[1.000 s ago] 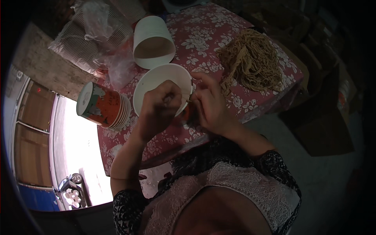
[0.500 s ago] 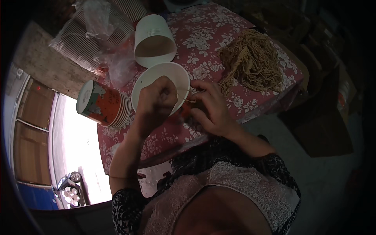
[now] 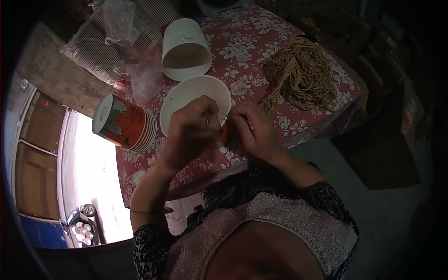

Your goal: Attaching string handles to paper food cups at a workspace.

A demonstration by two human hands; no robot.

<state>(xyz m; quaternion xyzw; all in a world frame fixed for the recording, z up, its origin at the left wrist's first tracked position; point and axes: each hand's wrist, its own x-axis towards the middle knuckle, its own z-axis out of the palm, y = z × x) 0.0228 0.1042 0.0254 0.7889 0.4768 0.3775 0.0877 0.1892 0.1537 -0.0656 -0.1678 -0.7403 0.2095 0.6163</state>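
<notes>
A white-lined paper bucket (image 3: 179, 95) with an orange outside lies tipped toward me at the table's front, its mouth facing up. My left hand (image 3: 193, 126) is closed over the near side of its opening. My right hand (image 3: 255, 128) is pinched at the right side of the rim, close to the left fingertips. A thin pale cord (image 3: 225, 120) shows between the two hands, with both sets of fingers on it. The fingers hide most of the cord and the part of the rim where it sits.
Behind stands a stack of white paper buckets (image 3: 186, 39). At left lies an orange and green bucket stack (image 3: 122, 122). A heap of tan cords (image 3: 303, 74) rests on the flowered tablecloth (image 3: 238, 46). Bagged stacks (image 3: 93, 51) fill the back left; cardboard (image 3: 380, 149) stands right.
My hands have come closer together at the rim. The right fingers, spread before, are now pinched, and less cord shows between the hands. The bucket has shifted slightly right.
</notes>
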